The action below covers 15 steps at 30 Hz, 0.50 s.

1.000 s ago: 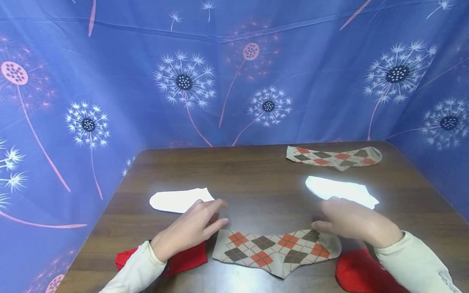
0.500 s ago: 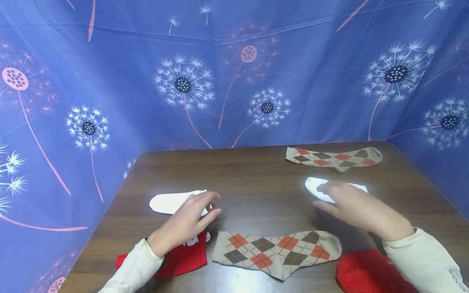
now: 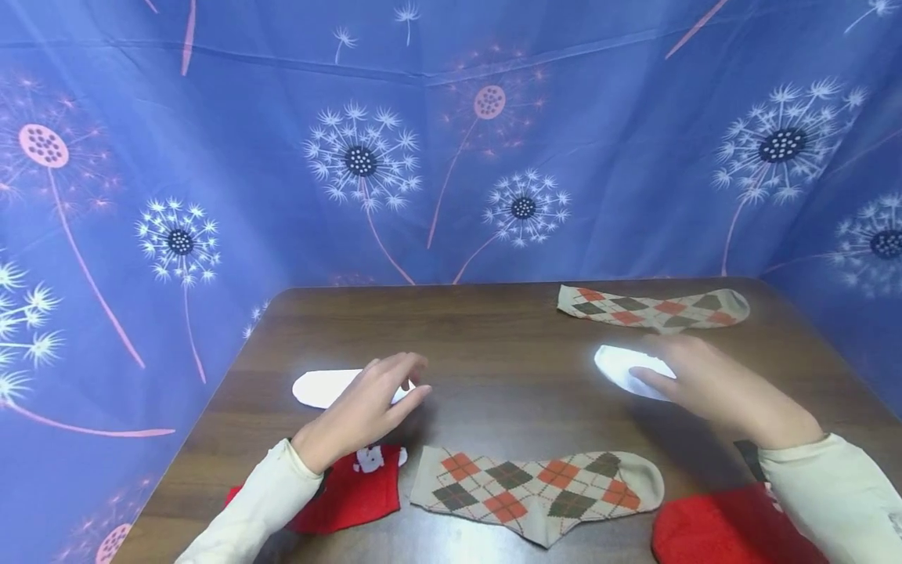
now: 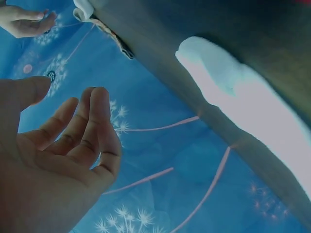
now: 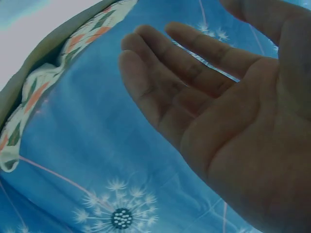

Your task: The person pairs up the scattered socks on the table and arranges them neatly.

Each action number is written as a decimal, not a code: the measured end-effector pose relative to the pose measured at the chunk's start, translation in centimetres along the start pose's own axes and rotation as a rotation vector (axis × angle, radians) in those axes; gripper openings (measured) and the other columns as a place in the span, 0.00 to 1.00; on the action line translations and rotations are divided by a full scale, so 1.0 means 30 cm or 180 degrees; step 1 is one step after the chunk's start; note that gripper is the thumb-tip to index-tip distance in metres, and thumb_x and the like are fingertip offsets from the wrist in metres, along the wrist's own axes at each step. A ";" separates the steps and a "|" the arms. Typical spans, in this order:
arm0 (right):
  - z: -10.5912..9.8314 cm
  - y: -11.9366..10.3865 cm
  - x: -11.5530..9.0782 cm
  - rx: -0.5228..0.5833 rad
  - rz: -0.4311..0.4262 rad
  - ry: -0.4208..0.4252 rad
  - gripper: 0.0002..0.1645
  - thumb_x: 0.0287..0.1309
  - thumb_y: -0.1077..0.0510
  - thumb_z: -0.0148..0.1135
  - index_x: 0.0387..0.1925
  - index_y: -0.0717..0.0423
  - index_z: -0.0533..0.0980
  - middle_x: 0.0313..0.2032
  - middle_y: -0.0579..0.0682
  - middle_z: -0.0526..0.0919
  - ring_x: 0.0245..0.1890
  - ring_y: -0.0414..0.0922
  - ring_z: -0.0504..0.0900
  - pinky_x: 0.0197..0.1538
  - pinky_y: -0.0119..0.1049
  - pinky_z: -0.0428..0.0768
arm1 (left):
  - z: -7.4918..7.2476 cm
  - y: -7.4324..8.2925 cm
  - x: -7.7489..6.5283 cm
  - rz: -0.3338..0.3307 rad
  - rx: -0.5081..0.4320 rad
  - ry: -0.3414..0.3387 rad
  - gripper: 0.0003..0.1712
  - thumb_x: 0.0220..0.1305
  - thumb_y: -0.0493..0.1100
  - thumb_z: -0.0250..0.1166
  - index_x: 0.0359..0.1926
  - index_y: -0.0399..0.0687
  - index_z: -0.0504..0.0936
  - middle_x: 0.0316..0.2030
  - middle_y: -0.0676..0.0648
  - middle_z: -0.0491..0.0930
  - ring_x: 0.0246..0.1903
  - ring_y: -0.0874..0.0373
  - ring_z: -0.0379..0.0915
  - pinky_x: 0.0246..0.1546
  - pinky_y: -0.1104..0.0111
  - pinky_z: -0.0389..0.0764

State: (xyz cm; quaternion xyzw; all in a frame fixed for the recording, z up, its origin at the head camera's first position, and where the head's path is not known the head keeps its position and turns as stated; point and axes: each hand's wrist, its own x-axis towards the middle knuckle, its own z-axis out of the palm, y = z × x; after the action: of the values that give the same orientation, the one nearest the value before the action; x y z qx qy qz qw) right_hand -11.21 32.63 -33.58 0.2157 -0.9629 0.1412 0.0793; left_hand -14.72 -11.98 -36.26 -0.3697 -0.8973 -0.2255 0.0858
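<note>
My left hand (image 3: 369, 407) hovers with loosely bent fingers and nothing in them, overlapping the cuff end of a white sock (image 3: 320, 388) at the left of the table. In the left wrist view its fingers are apart from that sock. Over another white sock (image 3: 627, 368) at the right hangs my right hand (image 3: 712, 384), thumb and fingers spread, covering the sock's right part. The right wrist view shows that palm bare. An argyle sock (image 3: 535, 493) lies flat between the two forearms, near the front.
A second argyle sock (image 3: 655, 308) lies at the table's back right. Red socks lie at the front: one (image 3: 352, 493) partly under the left forearm, another (image 3: 733, 525) by the right sleeve. A blue dandelion-print cloth (image 3: 451, 157) hangs behind the wooden table (image 3: 423, 329).
My right hand has moved forward and right, from the near edge of the right white sock to over it. My left hand has risen slightly. The socks stay in place.
</note>
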 end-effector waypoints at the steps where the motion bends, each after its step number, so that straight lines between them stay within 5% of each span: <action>1: -0.001 0.008 -0.002 -0.0025 -0.0013 0.0047 0.21 0.57 0.56 0.71 0.49 0.63 0.80 0.42 0.57 0.85 0.42 0.57 0.84 0.45 0.57 0.79 | 0.001 0.002 0.012 0.0012 -0.0020 -0.0016 0.17 0.66 0.49 0.67 0.53 0.52 0.77 0.42 0.53 0.82 0.37 0.63 0.78 0.44 0.63 0.79; 10: -0.018 0.075 -0.017 -0.0085 0.0106 0.0162 0.22 0.58 0.58 0.69 0.50 0.69 0.78 0.43 0.64 0.85 0.43 0.62 0.83 0.47 0.60 0.78 | 0.043 0.023 0.114 0.0288 -0.0152 -0.0138 0.15 0.67 0.46 0.66 0.52 0.51 0.77 0.41 0.53 0.81 0.37 0.62 0.80 0.40 0.67 0.81; 15: -0.026 0.108 -0.017 -0.0098 -0.0003 0.0414 0.13 0.55 0.62 0.71 0.42 0.62 0.80 0.28 0.47 0.83 0.26 0.41 0.80 0.33 0.43 0.79 | 0.055 0.031 0.168 0.0530 -0.0108 -0.0092 0.14 0.68 0.44 0.65 0.52 0.47 0.77 0.43 0.52 0.82 0.38 0.61 0.81 0.41 0.66 0.82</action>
State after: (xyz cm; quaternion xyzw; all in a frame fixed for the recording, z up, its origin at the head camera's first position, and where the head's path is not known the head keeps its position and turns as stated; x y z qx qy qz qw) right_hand -12.11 35.88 -33.72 0.2052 -0.9577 0.1401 0.1450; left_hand -17.63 -7.47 -35.77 -0.4477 -0.8606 -0.2274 0.0851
